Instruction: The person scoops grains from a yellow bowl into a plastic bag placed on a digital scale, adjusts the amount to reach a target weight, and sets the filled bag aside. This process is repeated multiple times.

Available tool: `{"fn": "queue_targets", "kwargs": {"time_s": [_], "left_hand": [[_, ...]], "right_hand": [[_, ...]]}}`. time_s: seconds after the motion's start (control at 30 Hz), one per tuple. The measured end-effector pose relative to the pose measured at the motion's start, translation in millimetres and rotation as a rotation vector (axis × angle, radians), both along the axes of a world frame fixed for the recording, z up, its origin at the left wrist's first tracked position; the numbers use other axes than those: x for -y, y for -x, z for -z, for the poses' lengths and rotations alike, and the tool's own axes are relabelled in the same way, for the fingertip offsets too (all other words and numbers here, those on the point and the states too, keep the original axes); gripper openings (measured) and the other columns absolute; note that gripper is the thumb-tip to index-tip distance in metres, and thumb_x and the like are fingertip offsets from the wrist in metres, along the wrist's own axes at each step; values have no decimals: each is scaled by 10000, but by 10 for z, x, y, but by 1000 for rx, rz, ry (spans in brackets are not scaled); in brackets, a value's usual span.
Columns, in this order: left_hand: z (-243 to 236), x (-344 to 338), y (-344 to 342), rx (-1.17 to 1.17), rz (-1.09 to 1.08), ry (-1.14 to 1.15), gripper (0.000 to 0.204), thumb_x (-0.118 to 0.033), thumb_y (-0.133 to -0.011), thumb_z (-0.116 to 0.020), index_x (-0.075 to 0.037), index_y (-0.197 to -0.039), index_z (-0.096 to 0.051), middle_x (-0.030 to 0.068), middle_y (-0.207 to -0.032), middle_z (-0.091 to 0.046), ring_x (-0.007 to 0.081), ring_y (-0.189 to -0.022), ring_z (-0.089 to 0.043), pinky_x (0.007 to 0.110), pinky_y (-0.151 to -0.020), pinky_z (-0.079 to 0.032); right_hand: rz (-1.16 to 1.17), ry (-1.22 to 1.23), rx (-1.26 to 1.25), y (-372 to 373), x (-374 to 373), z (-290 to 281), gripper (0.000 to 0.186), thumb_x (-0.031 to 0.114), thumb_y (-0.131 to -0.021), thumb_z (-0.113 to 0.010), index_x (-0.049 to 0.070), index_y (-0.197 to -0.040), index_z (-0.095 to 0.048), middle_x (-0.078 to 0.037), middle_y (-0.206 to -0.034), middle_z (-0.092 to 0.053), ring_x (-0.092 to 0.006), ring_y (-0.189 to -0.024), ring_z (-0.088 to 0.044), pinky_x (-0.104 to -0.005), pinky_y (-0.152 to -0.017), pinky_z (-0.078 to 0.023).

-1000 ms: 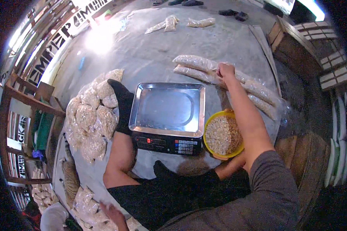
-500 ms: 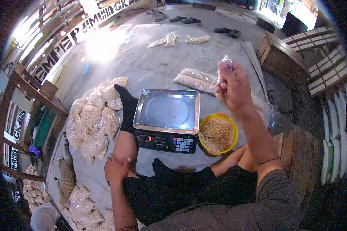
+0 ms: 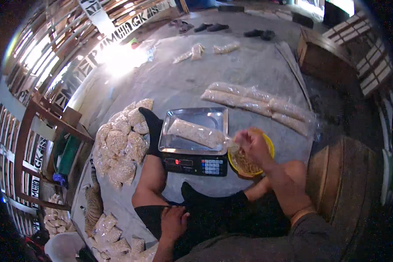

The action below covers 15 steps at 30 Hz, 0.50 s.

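A long clear plastic bag of pale grains (image 3: 196, 133) lies slanted across the steel tray (image 3: 170, 145) of a digital scale (image 3: 194, 164). My right hand (image 3: 254, 146) is closed at the bag's twisted right end, above a yellow basin (image 3: 271, 153). Loose grains show in the basin, partly hidden by that hand. On my dark shorts rests my left hand (image 3: 174, 222), holding nothing, its fingers loosely spread over the thigh. The scale's small red display is lit.
Filled bags are heaped (image 3: 120, 144) left of my foot. Several long filled bags (image 3: 257, 102) lie beyond the basin. A striped cat (image 3: 93, 205) lies at the left near more small bags (image 3: 107, 231). Right of my knee stands a wooden block (image 3: 336, 183). Shoes (image 3: 212, 27) lie far back.
My right hand has come down from the raised position, and the grain bag now lies on the scale tray. My left hand has slid from my shin to my thigh. The view has shifted.
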State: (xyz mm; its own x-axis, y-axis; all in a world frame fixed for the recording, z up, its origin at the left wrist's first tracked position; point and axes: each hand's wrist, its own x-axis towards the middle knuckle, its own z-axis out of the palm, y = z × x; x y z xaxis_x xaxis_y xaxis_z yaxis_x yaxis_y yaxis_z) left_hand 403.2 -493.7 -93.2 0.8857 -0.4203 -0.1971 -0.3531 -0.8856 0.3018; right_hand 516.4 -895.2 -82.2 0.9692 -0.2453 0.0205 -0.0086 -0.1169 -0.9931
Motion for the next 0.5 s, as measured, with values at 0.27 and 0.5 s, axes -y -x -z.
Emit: {"fn": "queue_targets", "kwargs": {"time_s": [0.27, 0.5], "left_hand": [[-325, 1651, -241, -230, 318, 395, 239, -266, -977, -635, -38, -1045, -667, 191, -907, -666, 412, -884, -660, 481, -777, -528], [-126, 2660, -962, -118, -102, 823, 349, -164, -869, -698, -39, -1184, -616, 209, -1130, -624, 396, -1053, -607, 486, -926, -493]], "right_hand": [[-184, 841, 72, -7, 635, -17, 402, 326, -955, -691, 8, -1200, -666, -139, -975, -741, -250, -854, -709, -371, -792, -571], [-374, 556, -185, -82, 691, 147, 384, 334, -903, -682, 38, -1144, -720, -184, -1155, -718, -362, -1096, -671, -452, -978, -509]]}}
